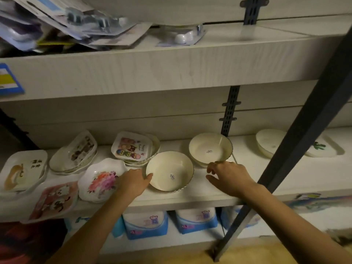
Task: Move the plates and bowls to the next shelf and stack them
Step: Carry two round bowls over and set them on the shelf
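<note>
A cream bowl point(169, 171) with a small blue mark inside sits at the front of the middle shelf point(190, 197). My left hand point(133, 182) grips its left rim, thumb hooked over the edge. A second cream bowl point(210, 147) stands behind it to the right. Just in front of that bowl hovers my right hand point(230, 174), fingers spread, fingertips near the front rim, holding nothing. Left of the bowls lie a flower plate point(102, 179), an owl plate point(132, 147) on a small stack, a leaning plate stack point(76, 151), a square plate point(22, 170) and a pink plate point(53, 199).
On the shelf section to the right sit another cream bowl point(270, 141) and a plate with a green print point(322, 149). A dark metal post point(304, 130) crosses diagonally in front of them. Blister packs point(85, 21) fill the upper shelf; blue-white packs point(146, 223) stand below.
</note>
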`<state>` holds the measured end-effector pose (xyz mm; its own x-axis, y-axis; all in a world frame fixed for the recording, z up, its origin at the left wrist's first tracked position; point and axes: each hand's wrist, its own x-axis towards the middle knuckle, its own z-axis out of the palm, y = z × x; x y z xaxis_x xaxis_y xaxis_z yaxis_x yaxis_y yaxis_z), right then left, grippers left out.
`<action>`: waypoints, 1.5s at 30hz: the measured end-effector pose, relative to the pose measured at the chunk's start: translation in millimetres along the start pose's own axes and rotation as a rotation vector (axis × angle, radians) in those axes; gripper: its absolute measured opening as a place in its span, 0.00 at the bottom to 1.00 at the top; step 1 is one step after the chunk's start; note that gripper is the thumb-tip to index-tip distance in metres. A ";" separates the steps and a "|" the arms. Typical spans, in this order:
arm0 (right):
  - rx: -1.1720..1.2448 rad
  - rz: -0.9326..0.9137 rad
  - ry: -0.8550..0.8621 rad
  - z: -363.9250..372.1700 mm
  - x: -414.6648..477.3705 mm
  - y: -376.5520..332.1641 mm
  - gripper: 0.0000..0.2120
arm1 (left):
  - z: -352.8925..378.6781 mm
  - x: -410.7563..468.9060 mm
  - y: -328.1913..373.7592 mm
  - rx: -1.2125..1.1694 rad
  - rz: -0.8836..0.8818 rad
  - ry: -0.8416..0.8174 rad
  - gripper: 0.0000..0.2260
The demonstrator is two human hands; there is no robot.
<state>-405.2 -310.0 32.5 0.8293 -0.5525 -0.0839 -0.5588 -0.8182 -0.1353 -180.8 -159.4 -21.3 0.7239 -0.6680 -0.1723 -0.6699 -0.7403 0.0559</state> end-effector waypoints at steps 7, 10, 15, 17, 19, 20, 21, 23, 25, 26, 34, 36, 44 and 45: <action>-0.004 0.099 0.015 6.8 -4.9 0.4 0.15 | 18.7 17.1 -0.5 -0.374 -0.082 -0.168 0.22; 0.001 0.125 0.008 7.1 -6.2 2.4 0.15 | 18.6 19.1 0.5 -0.425 -0.108 -0.212 0.15; -0.005 0.156 -0.010 9.7 -3.7 9.5 0.15 | 18.0 22.3 -2.2 -0.534 -0.161 -0.266 0.14; -0.002 0.173 -0.018 11.1 -2.4 12.5 0.15 | 19.1 22.2 -2.9 -0.593 -0.164 -0.287 0.13; -0.002 0.186 -0.026 12.5 -0.6 15.3 0.15 | 19.6 21.5 -3.4 -0.645 -0.170 -0.316 0.12; -0.003 0.186 -0.031 13.4 0.4 16.5 0.15 | 19.2 20.9 -3.2 -0.654 -0.170 -0.325 0.12; -0.004 0.184 -0.036 14.0 1.4 17.4 0.15 | 18.0 20.0 -3.0 -0.642 -0.170 -0.330 0.12; -0.002 0.181 -0.038 15.2 3.8 18.9 0.15 | 13.4 17.4 -2.1 -0.562 -0.170 -0.318 0.12; 0.007 0.175 -0.037 15.4 6.5 20.1 0.15 | 8.5 15.5 -1.5 -0.454 -0.172 -0.303 0.12; 0.012 0.172 -0.036 15.8 8.2 21.4 0.15 | 6.5 15.4 -1.3 -0.414 -0.173 -0.301 0.12; 0.072 0.264 -0.044 17.5 23.6 30.8 0.17 | -12.2 13.0 -3.6 -0.663 -0.178 -0.313 0.13; 0.136 0.357 -0.016 18.8 30.4 34.1 0.18 | -16.8 8.5 -7.6 -0.711 -0.181 -0.288 0.12; 0.555 0.772 0.060 32.6 75.3 53.3 0.17 | -38.8 -15.3 -20.5 -0.941 -0.247 -0.211 0.14; 0.643 0.816 0.041 35.9 80.9 57.5 0.16 | -39.7 -17.5 -23.3 -0.965 -0.256 -0.196 0.14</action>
<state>-370.0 -396.0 -17.6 0.1927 -0.9149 -0.3546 -0.8314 0.0398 -0.5543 -171.3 -133.3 19.5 0.7291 -0.5208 -0.4440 -0.0163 -0.6618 0.7495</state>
